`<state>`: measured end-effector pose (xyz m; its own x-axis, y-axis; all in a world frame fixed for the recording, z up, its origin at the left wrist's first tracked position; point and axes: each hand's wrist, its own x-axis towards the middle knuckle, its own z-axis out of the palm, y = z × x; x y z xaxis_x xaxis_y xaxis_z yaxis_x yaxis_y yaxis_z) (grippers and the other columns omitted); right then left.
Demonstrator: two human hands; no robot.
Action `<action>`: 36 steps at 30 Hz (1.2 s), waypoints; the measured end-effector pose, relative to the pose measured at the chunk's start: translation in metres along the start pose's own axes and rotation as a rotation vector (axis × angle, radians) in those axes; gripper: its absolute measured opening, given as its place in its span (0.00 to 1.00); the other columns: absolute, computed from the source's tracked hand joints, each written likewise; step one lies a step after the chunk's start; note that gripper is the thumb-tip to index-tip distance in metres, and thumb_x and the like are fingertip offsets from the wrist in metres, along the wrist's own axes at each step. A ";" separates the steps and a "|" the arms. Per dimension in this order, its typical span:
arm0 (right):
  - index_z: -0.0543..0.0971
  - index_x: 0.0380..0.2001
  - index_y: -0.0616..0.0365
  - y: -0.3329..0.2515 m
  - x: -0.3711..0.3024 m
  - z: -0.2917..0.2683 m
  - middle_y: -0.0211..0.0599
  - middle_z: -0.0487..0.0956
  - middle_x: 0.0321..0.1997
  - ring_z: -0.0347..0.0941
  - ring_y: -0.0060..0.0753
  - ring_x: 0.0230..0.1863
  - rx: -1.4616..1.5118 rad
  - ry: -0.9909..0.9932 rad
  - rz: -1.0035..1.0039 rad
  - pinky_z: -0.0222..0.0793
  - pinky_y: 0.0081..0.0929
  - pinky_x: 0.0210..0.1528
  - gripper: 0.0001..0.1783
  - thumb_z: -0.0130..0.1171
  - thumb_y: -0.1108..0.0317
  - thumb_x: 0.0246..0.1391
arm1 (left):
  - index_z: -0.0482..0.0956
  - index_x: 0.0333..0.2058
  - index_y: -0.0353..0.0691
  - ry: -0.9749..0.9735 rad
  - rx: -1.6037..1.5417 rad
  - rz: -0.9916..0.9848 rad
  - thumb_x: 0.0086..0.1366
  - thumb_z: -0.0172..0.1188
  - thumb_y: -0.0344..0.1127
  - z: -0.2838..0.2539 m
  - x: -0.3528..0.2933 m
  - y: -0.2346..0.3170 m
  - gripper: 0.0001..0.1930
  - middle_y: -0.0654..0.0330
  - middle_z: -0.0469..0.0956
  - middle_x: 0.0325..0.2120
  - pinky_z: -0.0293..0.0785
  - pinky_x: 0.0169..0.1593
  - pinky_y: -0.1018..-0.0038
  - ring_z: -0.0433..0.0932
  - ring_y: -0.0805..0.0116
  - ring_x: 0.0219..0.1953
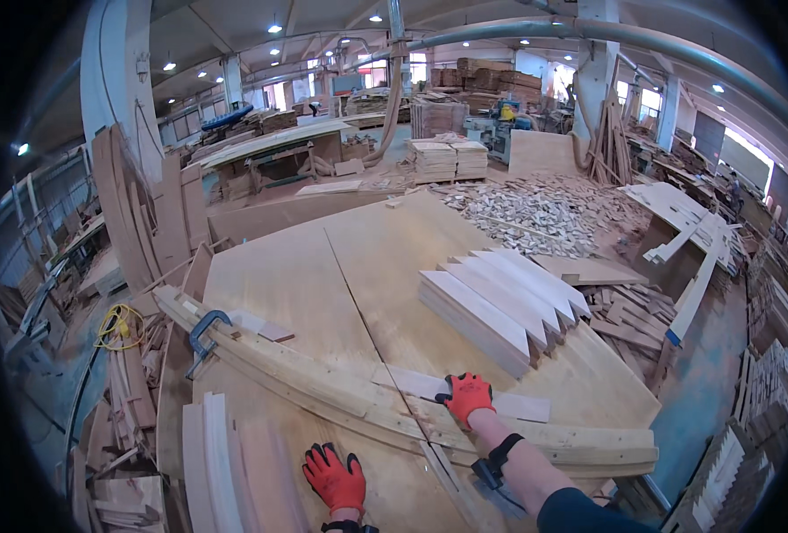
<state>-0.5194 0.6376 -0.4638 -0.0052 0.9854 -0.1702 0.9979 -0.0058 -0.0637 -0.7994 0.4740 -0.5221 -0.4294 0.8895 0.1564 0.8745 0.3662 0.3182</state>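
Note:
My right hand [468,397], in a red glove with black fingertips, grips a short pale wooden board [524,408] from above, its fingers bent over the far edge. The board lies along a long wooden rail [323,401] that crosses the plywood table [274,275]. Nearer me, my left hand [334,480], gloved alike, rests palm down on the tabletop with its fingers spread and nothing held. Beyond the right hand is a stack of pale boards [478,311] with slanted, pointed ends. Several longer boards [220,462] lie left of my left hand.
A blue clamp [205,338] grips the rail's left end beside a small wood piece [265,327]. A dark seam runs across the table. Offcuts [536,213] are heaped past its far edge, and scrap wood [629,315] is piled at the right. A yellow cable [118,326] hangs left.

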 end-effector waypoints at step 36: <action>0.64 0.69 0.52 0.195 -0.273 -0.042 0.46 0.75 0.58 0.72 0.49 0.58 0.021 -0.193 0.068 0.69 0.48 0.58 0.49 0.61 0.34 0.53 | 0.78 0.53 0.39 -0.484 0.287 0.184 0.56 0.64 0.64 -0.047 -0.007 0.177 0.37 0.51 0.78 0.50 0.67 0.58 0.56 0.76 0.55 0.55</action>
<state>-0.3205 0.3744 -0.3887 0.0480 0.9317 -0.3601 0.9949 -0.0765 -0.0654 -0.6524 0.5198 -0.4234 -0.1720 0.9442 -0.2810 0.9798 0.1934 0.0499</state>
